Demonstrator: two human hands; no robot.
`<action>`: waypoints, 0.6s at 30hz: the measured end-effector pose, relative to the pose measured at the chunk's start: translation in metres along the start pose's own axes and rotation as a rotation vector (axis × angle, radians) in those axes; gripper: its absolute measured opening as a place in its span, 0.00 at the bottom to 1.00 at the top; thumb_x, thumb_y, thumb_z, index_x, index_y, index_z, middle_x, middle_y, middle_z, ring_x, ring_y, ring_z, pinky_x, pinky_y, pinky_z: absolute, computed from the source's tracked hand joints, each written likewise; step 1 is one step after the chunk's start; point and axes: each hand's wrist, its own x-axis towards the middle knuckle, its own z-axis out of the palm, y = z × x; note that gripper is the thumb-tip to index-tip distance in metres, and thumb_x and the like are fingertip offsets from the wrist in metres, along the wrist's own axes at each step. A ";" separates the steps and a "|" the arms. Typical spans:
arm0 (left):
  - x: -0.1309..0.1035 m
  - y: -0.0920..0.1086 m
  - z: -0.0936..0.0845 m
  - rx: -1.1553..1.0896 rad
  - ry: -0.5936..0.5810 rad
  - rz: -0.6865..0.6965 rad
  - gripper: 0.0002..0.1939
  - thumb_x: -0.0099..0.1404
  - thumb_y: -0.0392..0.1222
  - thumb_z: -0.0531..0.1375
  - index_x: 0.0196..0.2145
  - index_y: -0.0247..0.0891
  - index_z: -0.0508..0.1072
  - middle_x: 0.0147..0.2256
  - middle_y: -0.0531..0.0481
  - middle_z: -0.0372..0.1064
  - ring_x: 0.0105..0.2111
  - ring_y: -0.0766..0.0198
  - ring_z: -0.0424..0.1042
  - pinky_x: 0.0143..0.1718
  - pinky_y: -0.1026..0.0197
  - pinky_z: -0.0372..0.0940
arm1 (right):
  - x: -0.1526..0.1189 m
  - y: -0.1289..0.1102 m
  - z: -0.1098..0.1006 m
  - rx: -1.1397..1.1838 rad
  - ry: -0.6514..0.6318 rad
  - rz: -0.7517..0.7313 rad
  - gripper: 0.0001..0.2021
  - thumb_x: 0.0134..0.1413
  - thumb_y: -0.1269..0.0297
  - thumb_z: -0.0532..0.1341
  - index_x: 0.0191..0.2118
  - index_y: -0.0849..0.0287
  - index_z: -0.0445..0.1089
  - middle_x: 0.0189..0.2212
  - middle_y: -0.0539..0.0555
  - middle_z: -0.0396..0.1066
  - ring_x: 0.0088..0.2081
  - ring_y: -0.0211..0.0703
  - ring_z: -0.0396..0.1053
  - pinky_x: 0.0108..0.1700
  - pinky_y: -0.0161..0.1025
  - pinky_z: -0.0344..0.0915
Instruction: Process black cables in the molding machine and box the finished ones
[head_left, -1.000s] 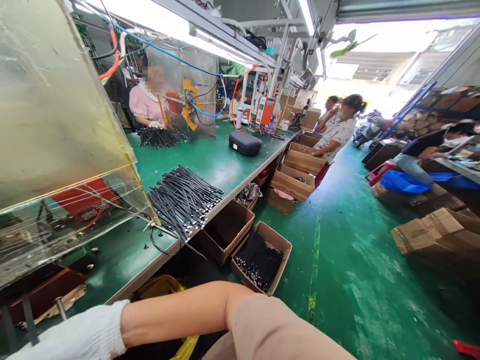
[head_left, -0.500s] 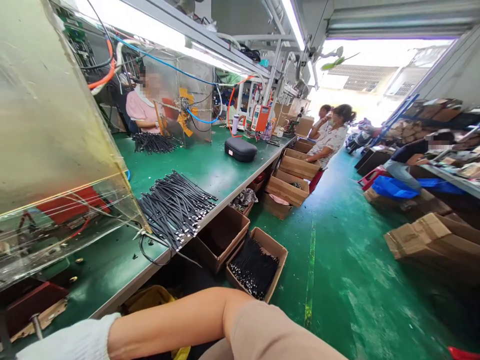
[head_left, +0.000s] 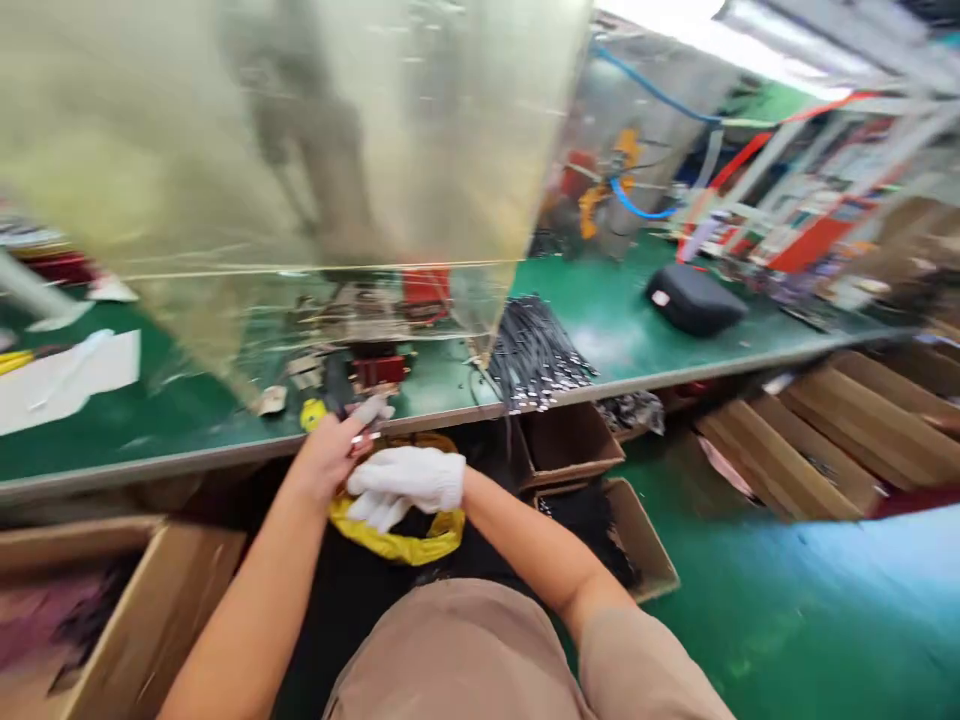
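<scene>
My left hand [head_left: 339,450], mostly bare with pale coverings on some fingertips, is at the bench edge in front of a small dark red block [head_left: 381,372]. Its fingers are bent together around something small that blur hides. Beside it on the right, my right hand [head_left: 409,482] wears a white glove and hovers over a yellow-rimmed bag [head_left: 420,548]; its fingers point left, and whether they hold anything is unclear. A pile of black cables [head_left: 536,350] lies on the green bench [head_left: 611,340] to the right.
A cloudy plastic shield [head_left: 337,150] hangs over the work spot. A black case [head_left: 696,298] rests farther right on the bench. Cardboard boxes stand below: one at the left [head_left: 150,610], one with black cables [head_left: 649,545], and several at the right. White paper [head_left: 82,380] lies left.
The view has swung left and down to the shielded work spot. Both hands now show together; earlier only a gloved wrist and forearm showed at the bottom left.
</scene>
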 end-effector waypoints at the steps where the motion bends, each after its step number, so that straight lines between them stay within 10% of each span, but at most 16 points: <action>1: -0.001 -0.003 -0.004 -0.008 0.059 0.015 0.20 0.52 0.47 0.72 0.25 0.33 0.67 0.16 0.59 0.59 0.11 0.79 0.48 0.12 0.72 0.42 | -0.011 0.003 -0.003 -0.012 0.075 0.017 0.04 0.62 0.65 0.59 0.38 0.59 0.70 0.24 0.50 0.75 0.23 0.37 0.71 0.28 0.34 0.70; 11: -0.028 -0.015 0.005 -0.017 0.087 0.094 0.22 0.55 0.54 0.68 0.21 0.35 0.65 0.16 0.57 0.58 0.14 0.77 0.49 0.15 0.71 0.41 | -0.031 0.000 -0.044 0.133 0.424 -0.265 0.23 0.45 0.49 0.72 0.42 0.57 0.69 0.34 0.56 0.76 0.29 0.39 0.73 0.33 0.37 0.73; 18: -0.088 -0.055 0.000 0.116 -0.030 0.082 0.27 0.57 0.64 0.63 0.20 0.35 0.68 0.18 0.52 0.62 0.17 0.73 0.53 0.18 0.67 0.46 | -0.004 -0.035 -0.034 0.229 0.343 -0.226 0.23 0.65 0.43 0.54 0.48 0.59 0.69 0.41 0.61 0.77 0.35 0.42 0.76 0.39 0.40 0.74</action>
